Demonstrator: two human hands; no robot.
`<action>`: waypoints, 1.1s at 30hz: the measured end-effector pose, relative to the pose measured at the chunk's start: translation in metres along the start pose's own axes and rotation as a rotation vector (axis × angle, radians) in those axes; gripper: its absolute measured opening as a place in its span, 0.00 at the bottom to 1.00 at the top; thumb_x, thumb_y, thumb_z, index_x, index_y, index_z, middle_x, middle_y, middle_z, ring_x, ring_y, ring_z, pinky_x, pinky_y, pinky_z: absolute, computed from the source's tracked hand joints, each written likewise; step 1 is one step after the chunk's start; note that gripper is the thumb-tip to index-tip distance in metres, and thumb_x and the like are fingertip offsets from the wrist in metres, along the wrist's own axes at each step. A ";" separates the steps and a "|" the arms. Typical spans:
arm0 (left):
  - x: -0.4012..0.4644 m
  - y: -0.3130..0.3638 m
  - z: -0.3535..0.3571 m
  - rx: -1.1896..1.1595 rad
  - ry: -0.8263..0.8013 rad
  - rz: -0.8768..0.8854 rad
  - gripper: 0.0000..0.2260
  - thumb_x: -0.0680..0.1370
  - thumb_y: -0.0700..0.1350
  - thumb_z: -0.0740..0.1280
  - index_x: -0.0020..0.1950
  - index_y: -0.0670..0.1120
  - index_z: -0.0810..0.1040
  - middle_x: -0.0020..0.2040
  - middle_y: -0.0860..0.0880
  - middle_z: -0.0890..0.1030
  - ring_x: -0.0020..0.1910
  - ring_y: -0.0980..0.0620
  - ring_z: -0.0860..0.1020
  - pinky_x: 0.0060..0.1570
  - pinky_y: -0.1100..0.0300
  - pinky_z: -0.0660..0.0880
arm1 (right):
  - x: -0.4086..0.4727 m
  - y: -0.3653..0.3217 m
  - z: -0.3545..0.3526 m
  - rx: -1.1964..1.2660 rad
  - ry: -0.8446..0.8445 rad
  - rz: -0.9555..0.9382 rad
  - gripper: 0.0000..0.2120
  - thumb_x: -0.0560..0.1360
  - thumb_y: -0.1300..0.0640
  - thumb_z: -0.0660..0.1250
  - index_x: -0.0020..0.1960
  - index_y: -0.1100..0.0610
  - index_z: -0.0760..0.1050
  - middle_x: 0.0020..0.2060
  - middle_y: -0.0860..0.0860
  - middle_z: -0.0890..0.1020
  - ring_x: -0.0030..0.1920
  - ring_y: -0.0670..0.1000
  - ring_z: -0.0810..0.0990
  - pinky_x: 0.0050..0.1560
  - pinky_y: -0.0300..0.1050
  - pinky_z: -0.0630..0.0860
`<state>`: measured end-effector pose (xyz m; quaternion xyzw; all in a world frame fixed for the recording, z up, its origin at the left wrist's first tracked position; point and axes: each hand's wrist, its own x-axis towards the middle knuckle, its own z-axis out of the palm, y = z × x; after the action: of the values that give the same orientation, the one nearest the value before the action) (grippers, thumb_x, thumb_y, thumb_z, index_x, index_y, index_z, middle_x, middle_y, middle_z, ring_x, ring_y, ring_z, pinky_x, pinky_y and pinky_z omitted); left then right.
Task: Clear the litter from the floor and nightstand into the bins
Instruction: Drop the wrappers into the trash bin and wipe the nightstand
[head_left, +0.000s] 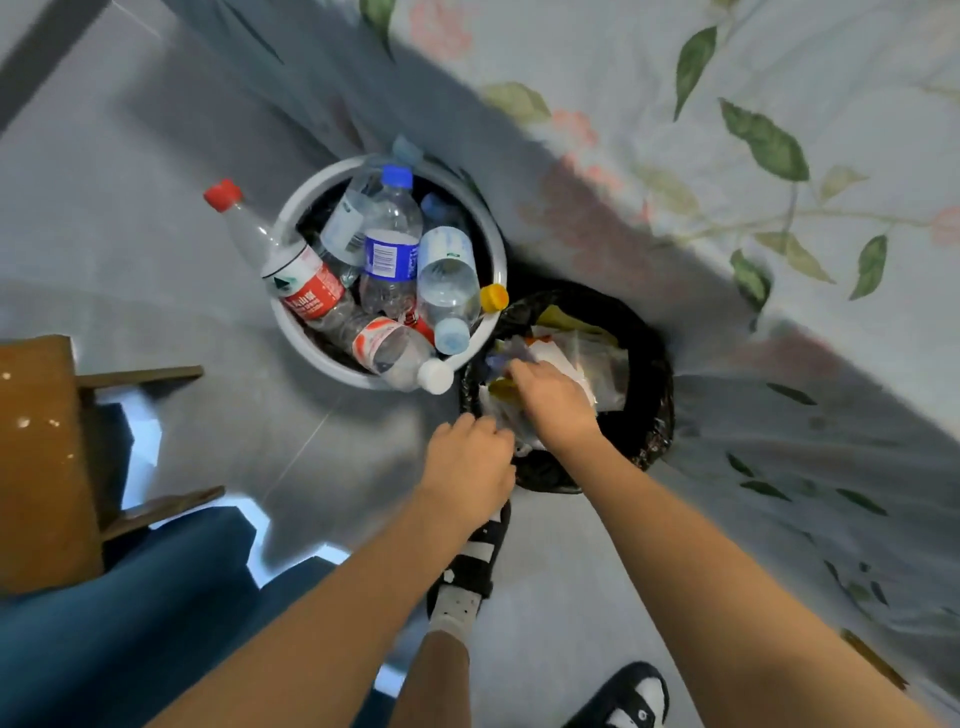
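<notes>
Glossy grey floor (156, 249), floral-sheeted bed (779, 130) right, brown wooden furniture (41, 467) left.

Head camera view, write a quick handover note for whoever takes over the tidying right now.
Left hand: at the near rim of the black-bagged bin, fingers curled; grip unclear.
Right hand: down in that bin on the wrappers; grip unclear.
White bin: piled with plastic bottles, the red-capped bottle leaning out over the rim.
Done: litter sits in both bins.
Left: finish this drop; the nightstand can't be identified in view, so check it.
</notes>
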<state>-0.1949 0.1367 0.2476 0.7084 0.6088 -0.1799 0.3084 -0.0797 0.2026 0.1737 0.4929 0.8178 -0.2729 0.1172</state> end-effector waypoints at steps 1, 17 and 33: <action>0.005 0.000 0.006 0.013 -0.003 0.014 0.14 0.80 0.50 0.60 0.63 0.47 0.73 0.61 0.46 0.74 0.62 0.46 0.70 0.58 0.53 0.68 | 0.004 0.001 0.011 -0.067 -0.030 -0.041 0.15 0.72 0.67 0.64 0.59 0.63 0.71 0.50 0.62 0.79 0.53 0.63 0.76 0.45 0.54 0.71; 0.053 -0.033 0.087 0.294 -0.050 0.371 0.17 0.82 0.52 0.56 0.71 0.53 0.69 0.67 0.49 0.74 0.69 0.46 0.65 0.74 0.51 0.43 | 0.021 0.028 0.059 -0.558 -0.289 0.011 0.14 0.75 0.58 0.64 0.60 0.55 0.78 0.65 0.55 0.70 0.65 0.59 0.63 0.64 0.57 0.60; 0.057 -0.041 0.098 0.376 0.174 0.530 0.16 0.70 0.48 0.56 0.49 0.56 0.82 0.42 0.57 0.81 0.43 0.52 0.78 0.57 0.56 0.61 | 0.009 0.067 0.095 -0.378 -0.318 0.070 0.16 0.75 0.60 0.64 0.62 0.49 0.74 0.65 0.53 0.73 0.66 0.58 0.65 0.64 0.52 0.64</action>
<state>-0.2123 0.1183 0.1298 0.8993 0.3836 -0.1416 0.1552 -0.0328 0.1802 0.0690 0.4408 0.8081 -0.1850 0.3441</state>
